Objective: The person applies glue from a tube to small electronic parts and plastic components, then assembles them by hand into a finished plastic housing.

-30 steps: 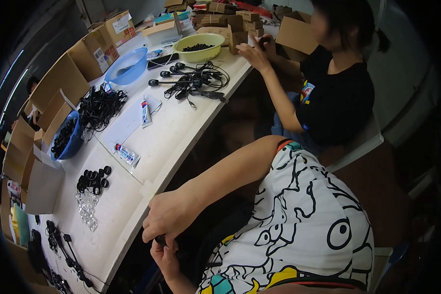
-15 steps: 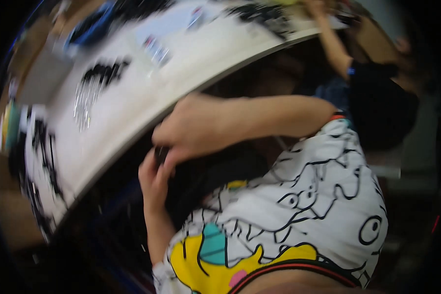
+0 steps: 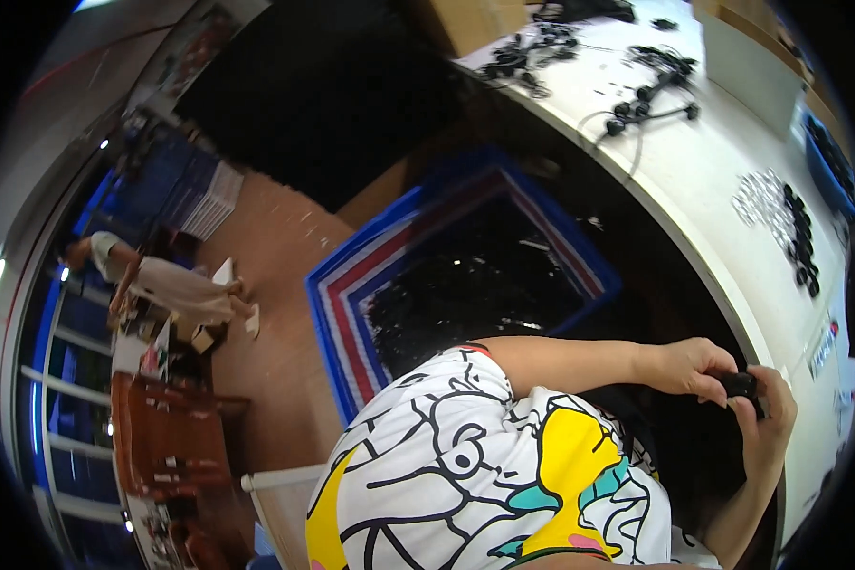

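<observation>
My left hand (image 3: 698,369) reaches across from the left, its fingers closed on a small black piece (image 3: 736,384). My right hand (image 3: 771,410) grips the same piece from the other side, thumb and fingers pinched around it. Both hands are together beside the edge of the white table (image 3: 698,195). The piece is partly covered by my fingers, and I cannot make out its exact kind. On the table, a row of black round pieces (image 3: 801,242) lies against a pile of clear plastic pieces (image 3: 762,204).
Black cables with round ends (image 3: 651,104) lie farther along the table, near a blue bin (image 3: 831,171). A large blue, white and red striped bag (image 3: 337,313) with dark contents stands on the floor. At left are a person (image 3: 176,283) and a brown chair (image 3: 166,432).
The view has swung left, bringing the striped bag and the far person into sight. My hands now appear at the right, still together on the small black piece.
</observation>
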Tool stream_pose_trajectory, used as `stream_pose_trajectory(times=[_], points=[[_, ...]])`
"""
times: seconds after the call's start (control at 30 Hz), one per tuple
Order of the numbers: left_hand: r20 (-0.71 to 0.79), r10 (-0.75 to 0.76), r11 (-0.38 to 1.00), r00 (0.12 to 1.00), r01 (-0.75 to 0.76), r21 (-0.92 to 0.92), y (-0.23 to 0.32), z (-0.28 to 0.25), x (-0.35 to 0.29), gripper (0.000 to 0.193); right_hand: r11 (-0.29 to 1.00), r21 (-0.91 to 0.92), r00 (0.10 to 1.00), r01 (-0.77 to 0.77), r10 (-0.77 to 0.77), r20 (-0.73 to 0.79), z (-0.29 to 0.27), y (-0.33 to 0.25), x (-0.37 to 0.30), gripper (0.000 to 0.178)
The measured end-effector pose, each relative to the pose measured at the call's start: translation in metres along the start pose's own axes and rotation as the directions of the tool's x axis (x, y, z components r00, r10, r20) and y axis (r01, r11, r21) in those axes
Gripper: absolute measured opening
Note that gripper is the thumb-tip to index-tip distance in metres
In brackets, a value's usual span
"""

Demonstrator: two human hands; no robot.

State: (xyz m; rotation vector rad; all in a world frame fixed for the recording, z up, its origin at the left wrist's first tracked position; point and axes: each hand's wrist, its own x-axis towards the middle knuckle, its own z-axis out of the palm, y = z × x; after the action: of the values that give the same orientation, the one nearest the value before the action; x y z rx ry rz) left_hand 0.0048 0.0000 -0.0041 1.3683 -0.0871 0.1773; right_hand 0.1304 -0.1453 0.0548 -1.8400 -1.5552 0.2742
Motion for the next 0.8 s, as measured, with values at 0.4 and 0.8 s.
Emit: stream_pose_trajectory(times=[0.4,0.8], points=[[-0.167,-0.122,0.974,0.978,0.150,0.167,-0.009,-0.012,0.012,0.022,0.997,-0.068,0.999,-0.025,0.023,-0.034,0.002,0.006,0.020,0.028],[-0.033,-0.138,0.957,0.990,0.142,0.254,-0.031,0.002,0.020,0.023,0.985,-0.146,0.995,-0.095,0.094,-0.015,-0.007,0.014,-0.018,0.034]])
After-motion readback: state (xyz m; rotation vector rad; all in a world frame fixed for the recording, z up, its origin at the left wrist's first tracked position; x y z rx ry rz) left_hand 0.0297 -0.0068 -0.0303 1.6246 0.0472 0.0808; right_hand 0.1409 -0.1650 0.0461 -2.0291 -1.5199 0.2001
